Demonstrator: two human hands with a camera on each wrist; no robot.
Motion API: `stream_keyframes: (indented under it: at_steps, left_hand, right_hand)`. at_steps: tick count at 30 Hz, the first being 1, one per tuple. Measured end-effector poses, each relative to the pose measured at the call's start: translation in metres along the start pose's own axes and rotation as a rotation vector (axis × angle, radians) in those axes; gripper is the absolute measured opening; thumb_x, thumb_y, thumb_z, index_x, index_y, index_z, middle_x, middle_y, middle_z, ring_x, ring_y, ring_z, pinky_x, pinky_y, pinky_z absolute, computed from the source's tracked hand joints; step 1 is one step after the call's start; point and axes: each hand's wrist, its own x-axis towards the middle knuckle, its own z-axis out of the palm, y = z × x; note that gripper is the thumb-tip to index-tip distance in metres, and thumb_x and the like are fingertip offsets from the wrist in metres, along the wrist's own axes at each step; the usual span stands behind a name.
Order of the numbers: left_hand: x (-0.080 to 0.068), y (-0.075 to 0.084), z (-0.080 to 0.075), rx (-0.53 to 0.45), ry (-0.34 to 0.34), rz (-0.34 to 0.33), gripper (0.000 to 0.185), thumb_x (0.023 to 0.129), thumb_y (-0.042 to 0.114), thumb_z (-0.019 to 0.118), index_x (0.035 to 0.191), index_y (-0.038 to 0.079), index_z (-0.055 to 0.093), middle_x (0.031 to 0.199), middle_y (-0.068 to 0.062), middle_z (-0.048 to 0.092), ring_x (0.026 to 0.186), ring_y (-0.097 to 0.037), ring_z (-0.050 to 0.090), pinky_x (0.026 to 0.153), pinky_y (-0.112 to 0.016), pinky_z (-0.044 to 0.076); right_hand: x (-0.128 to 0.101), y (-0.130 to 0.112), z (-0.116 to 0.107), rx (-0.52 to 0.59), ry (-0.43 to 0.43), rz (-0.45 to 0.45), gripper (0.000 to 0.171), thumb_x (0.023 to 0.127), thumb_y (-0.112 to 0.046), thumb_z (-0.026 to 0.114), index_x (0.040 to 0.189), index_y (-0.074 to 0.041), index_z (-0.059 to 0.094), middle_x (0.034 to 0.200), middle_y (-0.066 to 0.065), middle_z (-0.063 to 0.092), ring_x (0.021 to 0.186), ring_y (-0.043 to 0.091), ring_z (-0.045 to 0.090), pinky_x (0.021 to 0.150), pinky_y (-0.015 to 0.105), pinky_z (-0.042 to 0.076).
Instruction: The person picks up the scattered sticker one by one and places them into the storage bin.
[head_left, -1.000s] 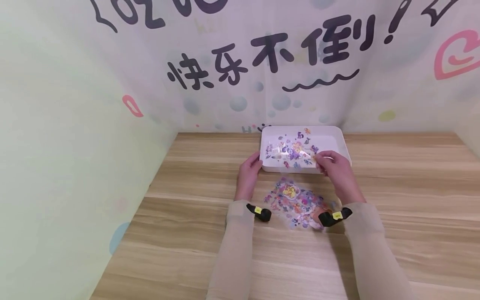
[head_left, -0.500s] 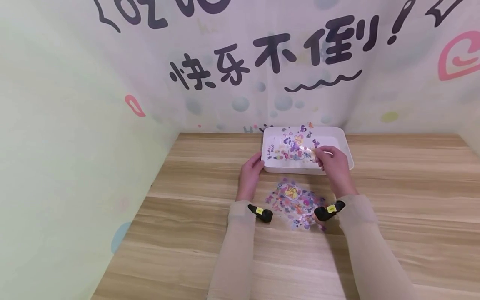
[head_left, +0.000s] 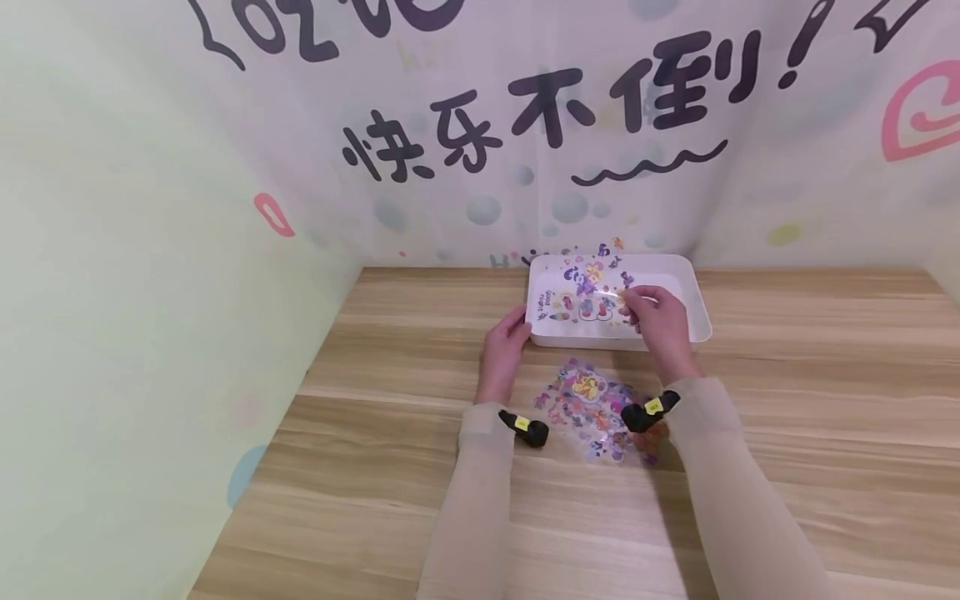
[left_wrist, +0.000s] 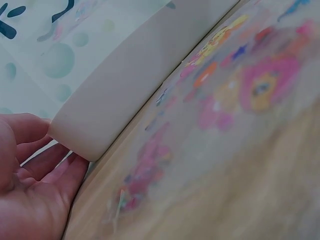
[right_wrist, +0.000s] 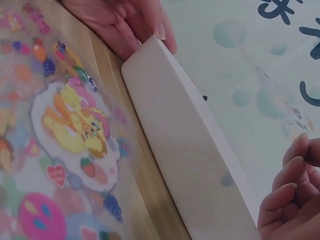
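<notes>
My left hand (head_left: 501, 354) grips the left end of a white tray (head_left: 701, 321). In the left wrist view its thumb lies at the rim and the other fingers reach the tray's outer wall (left_wrist: 120, 75). Over the tray, my right hand (head_left: 663, 323) pinches a clear sticker sheet (head_left: 587, 282) printed with small colourful figures and the words "good night". The sheet's far part stands out past the tray's back edge. In the right wrist view, curled fingers of the right hand (right_wrist: 292, 200) show at the lower right; what they pinch is barely visible there.
Clear sheets of colourful stickers (head_left: 588, 404) lie on the wooden table (head_left: 405, 367) just in front of the tray, partly under the right wrist. A printed cloth wall (head_left: 465, 217) rises right behind the tray. Another pale wall (head_left: 135, 300) borders the left.
My right hand has shifted slightly left and away, toward the back of the tray, with the sticker sheet, whose near part shows differently over the tray. The left hand has kept its hold.
</notes>
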Motion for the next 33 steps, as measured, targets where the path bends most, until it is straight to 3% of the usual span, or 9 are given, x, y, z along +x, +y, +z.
stream_keyframes:
  at_steps: [5, 10, 12, 16, 22, 29, 33]
  left_hand:
    - [-0.003, 0.005, -0.001, -0.001, -0.017, -0.007, 0.04, 0.091, 0.014, 0.05, 0.131, 0.015, 0.046, 0.132, 0.005, 0.045, 0.118, -0.007, 0.042, 0.094, -0.021, 0.04]
    - [0.0, 0.0, -0.001, 0.021, -0.018, -0.02, 0.041, 0.091, 0.018, 0.051, 0.131, 0.019, 0.045, 0.132, 0.009, 0.044, 0.118, -0.004, 0.041, 0.094, -0.02, 0.039]
    - [0.0, -0.002, 0.0, 0.03, -0.014, -0.01, 0.041, 0.091, 0.02, 0.052, 0.131, 0.019, 0.045, 0.131, 0.011, 0.044, 0.118, -0.003, 0.041, 0.094, -0.02, 0.039]
    - [0.001, -0.003, 0.0, 0.047, -0.001, 0.01, 0.04, 0.091, 0.02, 0.051, 0.131, 0.019, 0.045, 0.13, 0.012, 0.045, 0.118, -0.003, 0.041, 0.094, -0.021, 0.039]
    - [0.0, 0.0, -0.002, 0.038, -0.003, 0.014, 0.039, 0.091, 0.018, 0.05, 0.13, 0.019, 0.047, 0.13, 0.011, 0.046, 0.118, -0.005, 0.042, 0.094, -0.022, 0.039]
    - [-0.007, 0.014, -0.003, 0.038, -0.02, -0.015, 0.039, 0.092, 0.016, 0.05, 0.13, 0.018, 0.047, 0.132, 0.008, 0.045, 0.118, -0.006, 0.042, 0.093, -0.021, 0.039]
    - [-0.012, 0.02, -0.001, 0.047, -0.025, -0.008, 0.039, 0.092, 0.014, 0.049, 0.131, 0.014, 0.045, 0.133, 0.005, 0.044, 0.12, -0.008, 0.041, 0.094, -0.022, 0.039]
  right_hand:
    - [0.011, 0.005, 0.006, 0.047, -0.009, 0.005, 0.043, 0.085, -0.042, 0.055, 0.113, -0.009, 0.051, 0.089, 0.005, 0.055, 0.08, 0.019, 0.05, 0.068, 0.028, 0.047]
    - [0.057, 0.054, 0.01, 0.075, 0.015, -0.033, 0.059, 0.072, -0.06, 0.057, 0.112, -0.016, 0.053, 0.096, 0.006, 0.056, 0.081, 0.018, 0.05, 0.065, 0.026, 0.046]
    - [0.064, 0.063, 0.012, 0.051, 0.021, -0.047, 0.063, 0.07, -0.064, 0.055, 0.112, -0.018, 0.053, 0.097, 0.006, 0.056, 0.082, 0.018, 0.05, 0.066, 0.025, 0.045]
    - [0.05, 0.044, 0.014, 0.013, 0.015, -0.014, 0.06, 0.073, -0.062, 0.054, 0.113, -0.018, 0.053, 0.098, 0.005, 0.056, 0.085, 0.019, 0.05, 0.067, 0.023, 0.045]
    - [0.019, 0.003, 0.015, 0.001, -0.012, 0.029, 0.043, 0.086, -0.043, 0.053, 0.114, -0.01, 0.049, 0.096, 0.008, 0.055, 0.086, 0.024, 0.049, 0.071, 0.031, 0.045]
    - [0.016, 0.001, 0.019, -0.047, -0.005, 0.043, 0.039, 0.088, -0.039, 0.052, 0.114, -0.01, 0.048, 0.1, 0.012, 0.057, 0.089, 0.028, 0.049, 0.075, 0.036, 0.045]
    - [0.016, 0.001, 0.02, -0.099, 0.005, 0.045, 0.04, 0.088, -0.041, 0.051, 0.114, -0.01, 0.048, 0.102, 0.013, 0.059, 0.09, 0.029, 0.05, 0.069, 0.031, 0.044]
